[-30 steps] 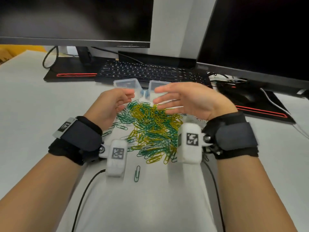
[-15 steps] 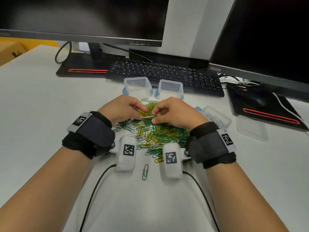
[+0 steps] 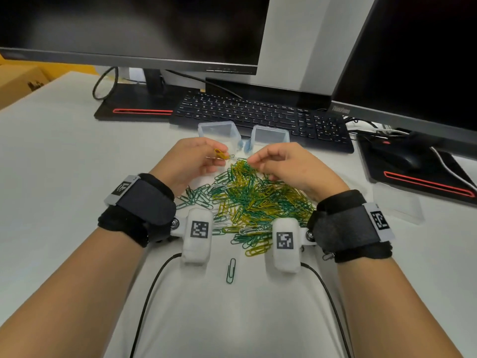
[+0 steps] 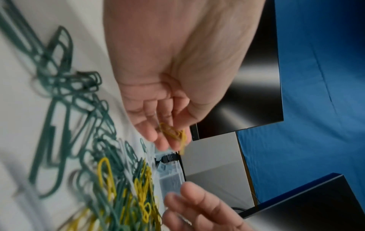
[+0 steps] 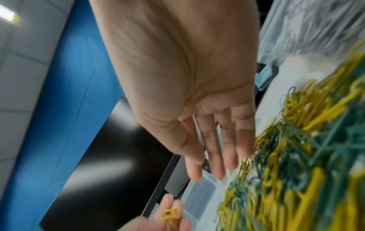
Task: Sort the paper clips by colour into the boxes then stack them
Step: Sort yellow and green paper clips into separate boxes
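A pile of green and yellow paper clips (image 3: pixel 255 200) lies on the white table between my wrists. My left hand (image 3: pixel 196 161) pinches a few yellow clips (image 3: pixel 221 154) above the pile's far left edge; the same yellow clips (image 4: pixel 174 134) show at its fingertips in the left wrist view. My right hand (image 3: pixel 281 164) hovers over the pile's far edge with fingers loosely extended and nothing in them; its fingers (image 5: pixel 227 150) look straight in the right wrist view. Two clear plastic boxes (image 3: pixel 220 131) (image 3: pixel 271 136) stand just behind the hands.
A single green clip (image 3: pixel 231 270) lies alone near me. A box of white clips (image 5: pixel 316 28) sits behind my right hand. A clear lid (image 3: pixel 397 205) lies at the right. A keyboard (image 3: pixel 258 117), mouse (image 3: pixel 402 156) and two monitors line the back.
Both hands dropped onto the pile, met over it, then drew apart. My left hand now holds yellow clips lifted off the pile; the right has let go and opened.
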Tool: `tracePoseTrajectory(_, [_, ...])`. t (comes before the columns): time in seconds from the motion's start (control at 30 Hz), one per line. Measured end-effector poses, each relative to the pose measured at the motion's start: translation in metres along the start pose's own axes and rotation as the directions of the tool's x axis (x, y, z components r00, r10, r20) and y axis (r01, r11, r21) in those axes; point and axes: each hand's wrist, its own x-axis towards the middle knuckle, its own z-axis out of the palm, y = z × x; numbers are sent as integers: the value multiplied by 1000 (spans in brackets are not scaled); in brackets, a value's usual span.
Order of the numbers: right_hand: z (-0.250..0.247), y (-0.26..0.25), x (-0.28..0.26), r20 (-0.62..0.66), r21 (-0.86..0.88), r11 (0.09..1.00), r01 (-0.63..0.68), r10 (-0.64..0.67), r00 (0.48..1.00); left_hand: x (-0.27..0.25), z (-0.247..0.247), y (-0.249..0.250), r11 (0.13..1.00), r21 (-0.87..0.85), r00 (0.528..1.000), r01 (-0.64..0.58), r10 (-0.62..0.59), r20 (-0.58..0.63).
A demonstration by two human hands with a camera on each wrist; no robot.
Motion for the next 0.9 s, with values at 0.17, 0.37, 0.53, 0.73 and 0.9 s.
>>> tracePoseTrajectory(0.17, [19,-8,10,-131,-10,988,154,-154,979,1,-5,2,999,-53,986,0,-9,-169])
tracePoseTrajectory(0.37, [35,-36,31,40,-458,882,109,-102,994,3,-9,-1,987,159,992,6,14,-123])
tracePoseTrajectory(0.53, [41,-48,40,157,-689,711,141,-44,987,4,-7,-4,936,350,997,-24,49,-63])
tracePoseTrajectory(0.73, [32,-41,37,137,-639,763,98,-12,990,15,-18,-14,927,374,969,34,62,-240])
tracePoseTrajectory(0.9, [31,-44,32,88,-644,762,62,-7,996,14,-16,-14,858,509,966,76,64,-252])
